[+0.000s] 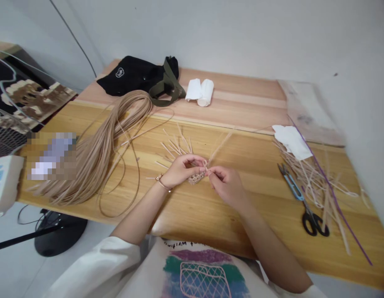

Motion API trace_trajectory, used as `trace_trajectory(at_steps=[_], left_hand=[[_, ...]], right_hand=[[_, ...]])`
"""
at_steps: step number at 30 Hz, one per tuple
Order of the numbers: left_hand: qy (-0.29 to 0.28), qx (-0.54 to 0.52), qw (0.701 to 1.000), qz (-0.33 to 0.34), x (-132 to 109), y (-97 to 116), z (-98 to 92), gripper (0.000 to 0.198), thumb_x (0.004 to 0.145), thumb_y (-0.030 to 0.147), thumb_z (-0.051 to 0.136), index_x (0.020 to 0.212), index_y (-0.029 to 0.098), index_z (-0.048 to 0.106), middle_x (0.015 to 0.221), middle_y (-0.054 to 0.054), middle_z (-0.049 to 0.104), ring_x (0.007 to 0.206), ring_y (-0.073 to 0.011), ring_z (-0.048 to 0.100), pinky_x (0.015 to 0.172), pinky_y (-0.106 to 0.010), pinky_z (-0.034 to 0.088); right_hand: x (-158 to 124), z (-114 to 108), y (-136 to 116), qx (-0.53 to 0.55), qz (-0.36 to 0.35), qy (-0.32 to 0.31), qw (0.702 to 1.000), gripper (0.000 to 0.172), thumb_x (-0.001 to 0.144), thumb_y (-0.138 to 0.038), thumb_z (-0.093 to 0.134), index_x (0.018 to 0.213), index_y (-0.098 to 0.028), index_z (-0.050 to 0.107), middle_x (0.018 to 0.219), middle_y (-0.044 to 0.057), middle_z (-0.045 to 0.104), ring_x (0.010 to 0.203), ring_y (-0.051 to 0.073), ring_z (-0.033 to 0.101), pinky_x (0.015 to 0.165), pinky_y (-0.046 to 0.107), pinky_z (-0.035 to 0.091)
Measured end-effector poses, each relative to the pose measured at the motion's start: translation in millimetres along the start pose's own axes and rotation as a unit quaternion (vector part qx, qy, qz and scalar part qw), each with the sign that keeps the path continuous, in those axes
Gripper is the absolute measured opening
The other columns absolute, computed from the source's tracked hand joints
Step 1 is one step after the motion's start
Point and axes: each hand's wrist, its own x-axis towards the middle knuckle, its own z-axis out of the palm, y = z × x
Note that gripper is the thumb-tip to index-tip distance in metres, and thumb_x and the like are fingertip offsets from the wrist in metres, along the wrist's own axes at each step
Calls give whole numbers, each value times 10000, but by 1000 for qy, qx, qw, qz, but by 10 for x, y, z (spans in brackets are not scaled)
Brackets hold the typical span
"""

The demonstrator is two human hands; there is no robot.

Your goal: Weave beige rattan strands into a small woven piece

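Note:
A small woven piece of beige strips is held just above the wooden table, with loose strip ends fanning out behind it. My left hand is closed on it, thumb and fingers pinching its upper edge beside a small loop. Close by on the right, my right hand pinches a beige strip at the corner of the weave. The fingertips of both hands almost meet there. More strip ends stick up past the fingers. The underside of the woven piece is hidden.
To the left lies a big bundle of beige strips. A black bag and a white paper roll sit at the back. Black-handled scissors, blue snips, strip offcuts and a purple strip lie right.

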Motion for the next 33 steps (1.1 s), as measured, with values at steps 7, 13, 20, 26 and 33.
trace_trajectory(at_steps=[7, 13, 20, 26, 33], left_hand=[[6, 109, 990, 92, -11, 9, 41, 180, 769, 295, 630, 802, 118, 642, 815, -68, 625, 793, -140, 575, 760, -278, 456], [-2, 166, 961, 219, -12, -47, 33, 115, 794, 250, 616, 805, 150, 671, 900, -74, 554, 914, -148, 544, 837, -298, 438], [-9, 268, 921, 281, -86, 36, 38, 119, 794, 241, 620, 832, 181, 715, 1045, -102, 554, 1002, -178, 517, 855, -330, 424], [9, 370, 871, 322, -114, 155, 41, 127, 794, 299, 618, 816, 250, 733, 1158, -81, 559, 1109, -222, 460, 957, -418, 322], [38, 423, 837, 345, -163, 181, 30, 132, 813, 311, 598, 813, 290, 729, 926, -46, 568, 937, -168, 469, 832, -349, 317]], right_hand=[[-17, -91, 32, 25, -4, -94, 995, 222, 815, -219, 439, 633, -184, 561, 539, -14, 595, 481, 100, 545, 493, 219, 405], [102, -247, -1, 120, 56, -88, 987, 178, 806, -203, 445, 910, -176, 586, 628, -10, 613, 501, 100, 588, 461, 206, 474], [284, -468, -127, -7, 7, -289, 957, 168, 811, -178, 412, 765, -159, 572, 575, -24, 603, 396, 55, 538, 375, 142, 393], [527, -555, -142, 11, 59, -503, 862, 169, 745, -114, 435, 880, -169, 521, 572, -54, 616, 358, 63, 530, 349, 150, 407], [598, -429, 10, 175, 127, -492, 843, 194, 711, -193, 506, 895, -151, 554, 503, -40, 637, 307, 63, 507, 289, 121, 366]])
